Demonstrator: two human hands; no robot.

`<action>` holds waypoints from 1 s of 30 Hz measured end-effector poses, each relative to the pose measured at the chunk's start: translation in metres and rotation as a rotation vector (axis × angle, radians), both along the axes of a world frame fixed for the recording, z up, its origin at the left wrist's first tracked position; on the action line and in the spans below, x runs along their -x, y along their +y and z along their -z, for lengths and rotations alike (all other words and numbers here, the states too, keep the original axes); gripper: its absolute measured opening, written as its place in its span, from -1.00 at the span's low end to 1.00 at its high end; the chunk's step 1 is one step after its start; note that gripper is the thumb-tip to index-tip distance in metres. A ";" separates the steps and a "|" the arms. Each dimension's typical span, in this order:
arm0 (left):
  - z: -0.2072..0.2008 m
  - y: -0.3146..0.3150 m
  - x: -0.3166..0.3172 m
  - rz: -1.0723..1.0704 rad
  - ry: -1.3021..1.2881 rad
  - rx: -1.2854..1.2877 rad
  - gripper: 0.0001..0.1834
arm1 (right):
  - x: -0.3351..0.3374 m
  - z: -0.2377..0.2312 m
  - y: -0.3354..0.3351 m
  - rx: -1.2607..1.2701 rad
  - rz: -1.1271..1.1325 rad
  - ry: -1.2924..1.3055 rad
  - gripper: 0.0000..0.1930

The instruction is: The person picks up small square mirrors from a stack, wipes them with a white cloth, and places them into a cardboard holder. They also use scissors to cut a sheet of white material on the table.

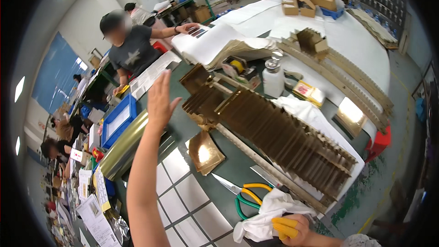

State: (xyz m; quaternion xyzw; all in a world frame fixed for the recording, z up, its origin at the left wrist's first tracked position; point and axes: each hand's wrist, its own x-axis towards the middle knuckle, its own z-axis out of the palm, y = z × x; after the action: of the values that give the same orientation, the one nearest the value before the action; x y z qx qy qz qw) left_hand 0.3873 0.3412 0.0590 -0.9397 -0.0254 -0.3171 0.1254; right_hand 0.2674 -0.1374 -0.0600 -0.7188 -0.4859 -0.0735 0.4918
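Observation:
My left hand (160, 100) is raised above the dark green table, fingers stretched out and nothing in them. Below it lies a shiny greenish-gold roll of film (120, 155). My right hand (296, 229), with yellow finger covers, has its fingers curled on a crumpled white cloth (265, 217). Scissors (241, 193) with green and orange handles lie beside the cloth. White rectangular pieces (191, 193) form a grid between my arms. Glossy brown sheets (204, 153) lie beyond them, next to a long slotted wooden rack (270, 167) holding several upright brown plates (283, 137).
Behind the rack stand a white bottle (273, 78) with a metal top, a yellow box (307, 92) and a tape dispenser (238, 67). A blue tray (120, 121) is at left. Across the table, a co-worker (132, 48) reaches toward stacked paper (228, 45). A red stool (380, 142) stands right.

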 end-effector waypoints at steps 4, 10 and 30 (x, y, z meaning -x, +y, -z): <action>-0.027 -0.013 0.038 -0.042 -0.049 -0.037 -0.14 | -0.011 -0.013 -0.013 -0.194 -0.114 -0.132 -0.70; -0.049 -0.081 0.124 -0.042 -0.005 -0.143 -0.28 | -0.145 -0.121 -0.072 0.042 0.134 -0.473 -0.67; 0.006 -0.157 0.404 -0.754 -0.287 0.351 -0.32 | -0.534 -0.034 0.029 -0.060 0.354 0.367 0.27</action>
State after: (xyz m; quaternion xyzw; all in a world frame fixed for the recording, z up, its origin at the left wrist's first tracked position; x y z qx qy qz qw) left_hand -0.0164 0.1837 0.0529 -0.8182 -0.4371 -0.3675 0.0661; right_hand 0.8011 -0.1085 -0.0264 -0.7789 -0.2529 -0.0410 0.5724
